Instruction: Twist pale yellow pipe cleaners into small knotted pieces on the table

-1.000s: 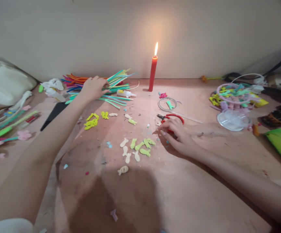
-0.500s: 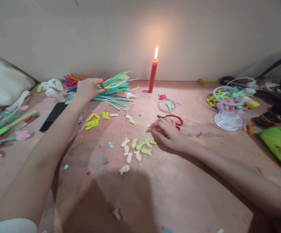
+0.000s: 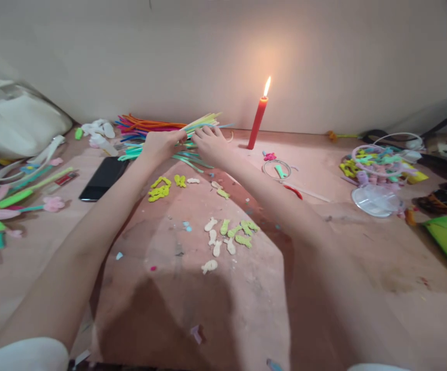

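A pile of fuzzy pipe cleaners (image 3: 151,124) in orange, blue, green and pale yellow lies against the wall. My left hand (image 3: 164,144) is closed on some of the green and yellow pipe cleaners (image 3: 202,121), thumb and fingers pinched together. Right beside it, my right hand (image 3: 210,146) bends its fingers down onto the same bundle; its fingertips are partly hidden. In front of the hands lie small yellow twisted pieces (image 3: 159,189), with several pale green (image 3: 243,240) and cream fish-shaped pieces (image 3: 210,266) nearer me.
A lit red candle (image 3: 258,123) stands right of my hands, its flame exposed. Red-handled scissors (image 3: 293,192) are partly behind my right forearm. A black phone (image 3: 103,179) and pipe-cleaner flowers (image 3: 54,204) lie left. On the right are a heap of colourful pieces (image 3: 381,161) and a clear plastic lid (image 3: 376,200).
My right hand has moved from beside the scissors up and left to the pipe cleaners, next to my left hand. The view has shifted slightly left.
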A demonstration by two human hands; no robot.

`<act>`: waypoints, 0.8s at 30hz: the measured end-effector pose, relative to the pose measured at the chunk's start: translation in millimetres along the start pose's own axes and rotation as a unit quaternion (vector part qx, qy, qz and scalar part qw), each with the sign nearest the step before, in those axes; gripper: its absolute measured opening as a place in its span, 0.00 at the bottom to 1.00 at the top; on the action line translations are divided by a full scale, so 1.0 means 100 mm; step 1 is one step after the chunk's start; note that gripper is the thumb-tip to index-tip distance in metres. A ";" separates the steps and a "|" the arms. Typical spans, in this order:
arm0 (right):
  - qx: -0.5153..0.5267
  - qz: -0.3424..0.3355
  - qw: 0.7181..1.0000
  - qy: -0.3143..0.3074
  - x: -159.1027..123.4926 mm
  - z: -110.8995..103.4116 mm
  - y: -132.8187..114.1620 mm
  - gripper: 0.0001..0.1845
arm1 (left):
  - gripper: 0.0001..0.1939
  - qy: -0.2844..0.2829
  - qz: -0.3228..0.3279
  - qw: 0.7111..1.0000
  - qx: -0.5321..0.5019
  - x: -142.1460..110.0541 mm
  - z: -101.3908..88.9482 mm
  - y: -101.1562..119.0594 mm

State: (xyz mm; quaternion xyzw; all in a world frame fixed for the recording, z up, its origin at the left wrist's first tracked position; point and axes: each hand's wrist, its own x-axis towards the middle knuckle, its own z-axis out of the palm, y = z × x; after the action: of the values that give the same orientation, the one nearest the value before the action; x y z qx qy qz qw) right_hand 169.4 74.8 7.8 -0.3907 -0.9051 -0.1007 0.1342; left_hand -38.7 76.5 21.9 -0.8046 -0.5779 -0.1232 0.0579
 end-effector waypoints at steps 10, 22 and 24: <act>-0.047 -0.049 0.997 -0.035 0.07 0.08 0.10 0.24 | 0.08 -0.005 -0.012 1.000 0.008 0.02 0.04 -0.07; 0.219 0.130 0.967 -0.010 -1.71 -0.58 0.76 0.27 | 0.12 -0.029 -0.046 0.998 0.015 0.01 -0.04 -0.16; 0.320 0.155 0.935 0.013 -1.93 -0.65 0.76 0.30 | 0.14 -0.033 -0.029 0.999 0.012 0.03 -0.13 -0.06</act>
State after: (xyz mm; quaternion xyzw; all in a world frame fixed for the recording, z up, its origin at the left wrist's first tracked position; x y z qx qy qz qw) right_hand 363.2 -24.1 12.8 -0.4611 -0.8159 0.2112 0.2777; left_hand -44.8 78.1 34.4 -0.7905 -0.6040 -0.0909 0.0448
